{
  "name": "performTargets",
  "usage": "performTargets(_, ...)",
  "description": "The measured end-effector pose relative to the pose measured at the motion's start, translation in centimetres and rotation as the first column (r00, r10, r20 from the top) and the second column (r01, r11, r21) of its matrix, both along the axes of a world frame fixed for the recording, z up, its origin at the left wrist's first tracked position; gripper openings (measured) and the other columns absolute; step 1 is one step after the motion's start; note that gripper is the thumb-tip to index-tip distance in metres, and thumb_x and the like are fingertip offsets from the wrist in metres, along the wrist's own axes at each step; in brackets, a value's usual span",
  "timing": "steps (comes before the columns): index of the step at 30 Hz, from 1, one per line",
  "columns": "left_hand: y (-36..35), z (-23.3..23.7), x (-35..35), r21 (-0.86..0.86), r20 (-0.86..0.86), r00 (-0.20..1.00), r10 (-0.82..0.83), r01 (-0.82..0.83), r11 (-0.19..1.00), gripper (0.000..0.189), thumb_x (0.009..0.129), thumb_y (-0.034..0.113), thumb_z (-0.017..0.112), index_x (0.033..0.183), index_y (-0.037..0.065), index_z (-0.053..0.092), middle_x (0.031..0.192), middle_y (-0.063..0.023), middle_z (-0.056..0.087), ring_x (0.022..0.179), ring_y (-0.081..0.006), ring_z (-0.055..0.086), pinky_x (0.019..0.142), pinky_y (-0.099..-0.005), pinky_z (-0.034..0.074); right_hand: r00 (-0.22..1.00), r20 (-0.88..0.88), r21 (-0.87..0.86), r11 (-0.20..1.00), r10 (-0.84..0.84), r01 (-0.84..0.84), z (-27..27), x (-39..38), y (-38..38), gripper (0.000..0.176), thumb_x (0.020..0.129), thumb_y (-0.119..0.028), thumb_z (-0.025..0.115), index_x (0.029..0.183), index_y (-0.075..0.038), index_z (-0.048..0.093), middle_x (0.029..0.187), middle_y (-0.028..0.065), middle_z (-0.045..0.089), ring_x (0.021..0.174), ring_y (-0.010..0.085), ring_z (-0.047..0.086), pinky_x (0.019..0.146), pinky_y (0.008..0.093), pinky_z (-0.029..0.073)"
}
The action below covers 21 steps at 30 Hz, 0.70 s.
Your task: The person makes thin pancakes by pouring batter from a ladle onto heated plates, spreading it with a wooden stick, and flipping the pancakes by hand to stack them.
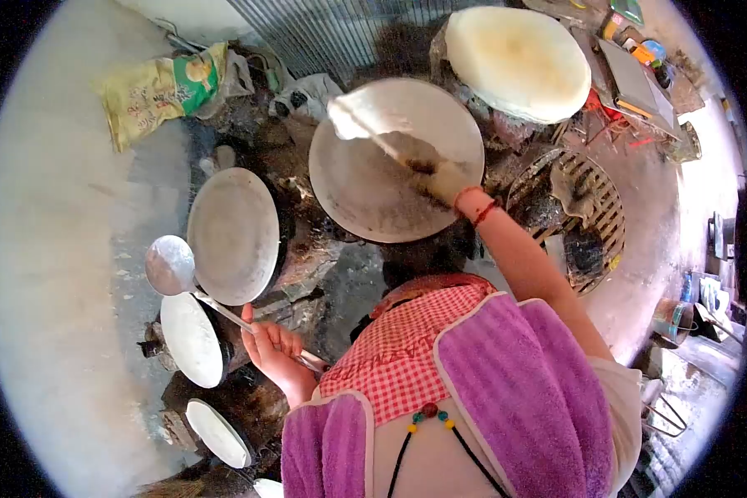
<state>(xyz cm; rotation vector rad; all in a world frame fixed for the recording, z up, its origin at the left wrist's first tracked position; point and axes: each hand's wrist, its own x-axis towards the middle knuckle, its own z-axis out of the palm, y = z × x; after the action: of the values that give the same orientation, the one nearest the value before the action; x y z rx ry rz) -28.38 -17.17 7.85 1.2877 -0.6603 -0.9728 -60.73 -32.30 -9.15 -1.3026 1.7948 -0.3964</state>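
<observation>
My left hand (274, 353) is closed around the metal handle of a ladle (171, 264). The ladle's round bowl overlaps the edge of a greyish round griddle (236, 241) on the left. Over the largest round griddle (390, 203), my right hand (450, 180) grips a thin stick (378, 143) near a dark patch. Toward the far left rim the stick runs into a bright white area, where its end is lost in glare. Below the ladle are two smaller pans holding white rounds, a larger one (192, 340) and a narrower one (218, 433).
A pile of large, pale flat rounds (519, 62) stands at the back right. Beside it sits a round slatted basket (610, 224). A yellow-green bag (162, 91) lies at the back left by the wall. Tools and boxes crowd a board (631, 75) far right.
</observation>
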Motion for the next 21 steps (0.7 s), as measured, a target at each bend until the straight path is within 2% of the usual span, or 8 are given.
performTargets(3, -0.7, 0.8, 0.0, -0.042, -0.054, 0.999, -0.007, 0.005, 0.999, 0.034, 0.101, 0.018, 0.042, 0.132, 0.005, 0.042, 0.062, 0.0055, 0.026, 0.047, -0.0033, 0.024, 0.038, -0.0205, 0.022, 0.996, 0.01, -0.3, 0.95, 0.089, -0.082, -2.8, -1.2, 2.1, 0.054, 0.08, -0.043, 0.066, 0.119, -0.006, 0.061, 0.109, 0.0218, 0.064, 0.094, 0.0363, 0.064, 0.084, 0.0392, 0.05)
performTargets(7, -0.1, 0.5, 0.5, -0.006, -0.036, 0.999, 0.009, -0.01, 1.0, 0.034, 0.1, 0.017, 0.042, 0.132, 0.005, 0.042, 0.062, 0.0052, 0.027, 0.046, -0.0031, 0.024, 0.038, -0.0199, 0.022, 0.981, 0.151, -0.278, 0.947, -0.124, 0.162, -0.8, -9.2, 3.3, 0.054, 0.082, -0.011, 0.068, 0.131, 0.001, 0.05, 0.116, 0.0088, 0.062, 0.094, 0.0139, 0.06, 0.083, 0.0281, 0.051)
performTargets(9, 0.3, 0.0, 0.4, 0.035, 0.007, 0.999, 0.04, -0.041, 0.999, 0.032, 0.1, 0.017, 0.042, 0.13, 0.006, 0.043, 0.063, 0.0046, 0.028, 0.046, -0.0038, 0.024, 0.038, -0.0207, 0.023, 0.801, 0.571, 0.0, 0.975, -0.182, 0.222, 1.8, -7.8, 2.4, 0.055, 0.082, -0.008, 0.066, 0.133, 0.001, 0.047, 0.116, 0.0096, 0.063, 0.095, 0.0139, 0.06, 0.083, 0.0277, 0.051)
performTargets(13, -0.5, -1.4, 1.5, 0.031, -0.065, 0.997, 0.039, -0.037, 0.999, 0.034, 0.1, 0.018, 0.044, 0.132, 0.004, 0.044, 0.061, 0.0054, 0.027, 0.043, -0.0038, 0.023, 0.036, -0.0213, 0.021, 0.939, -0.148, -0.11, 0.938, 0.311, -0.329, 6.0, -1.9, 1.8, 0.047, 0.082, -0.029, 0.06, 0.127, -0.013, 0.056, 0.115, 0.018, 0.062, 0.101, 0.0307, 0.062, 0.092, 0.0393, 0.047)
performTargets(18, -1.7, -1.0, 1.9, 0.035, -0.147, 0.989, 0.032, -0.027, 0.999, 0.032, 0.1, 0.019, 0.045, 0.129, 0.005, 0.046, 0.061, 0.0054, 0.027, 0.043, -0.004, 0.023, 0.035, -0.0218, 0.021, 0.922, -0.149, -0.225, 0.896, 0.357, -0.383, 4.4, -8.0, 3.7, 0.04, 0.085, -0.027, 0.055, 0.123, -0.017, 0.06, 0.12, 0.0156, 0.06, 0.11, 0.0308, 0.057, 0.098, 0.0391, 0.043)
performTargets(19, -1.9, -1.3, 2.0, 0.044, -0.151, 0.987, 0.051, -0.045, 0.998, 0.032, 0.1, 0.019, 0.045, 0.129, 0.005, 0.046, 0.061, 0.0054, 0.027, 0.043, -0.004, 0.023, 0.035, -0.0218, 0.021, 0.967, -0.096, -0.328, 0.909, 0.238, -0.256, 4.2, -9.5, 3.0, 0.037, 0.088, -0.022, 0.054, 0.124, -0.018, 0.06, 0.119, 0.0144, 0.06, 0.111, 0.0269, 0.057, 0.097, 0.0364, 0.044)
performTargets(20, -1.8, -1.5, 2.4, 0.069, -0.106, 0.994, 0.037, -0.03, 0.997, 0.033, 0.1, 0.019, 0.044, 0.13, 0.005, 0.045, 0.062, 0.0051, 0.028, 0.044, -0.0038, 0.023, 0.037, -0.0215, 0.021, 0.742, 0.669, -0.272, 0.941, 0.036, 0.2, -1.2, -12.0, 0.9, 0.037, 0.086, -0.016, 0.058, 0.123, -0.016, 0.061, 0.116, 0.0123, 0.063, 0.103, 0.0219, 0.061, 0.09, 0.0322, 0.048)
performTargets(21, -1.4, -1.4, 2.9, 0.105, -0.057, 0.998, 0.01, -0.004, 0.994, 0.034, 0.1, 0.019, 0.042, 0.131, 0.005, 0.043, 0.062, 0.0049, 0.028, 0.045, -0.0036, 0.024, 0.038, -0.0212, 0.022, 0.996, 0.02, -0.096, 0.992, -0.086, 0.087, 3.7, -10.5, -0.1, 0.039, 0.084, -0.012, 0.061, 0.122, -0.014, 0.061, 0.107, 0.0098, 0.067, 0.094, 0.0183, 0.064, 0.083, 0.0298, 0.05)
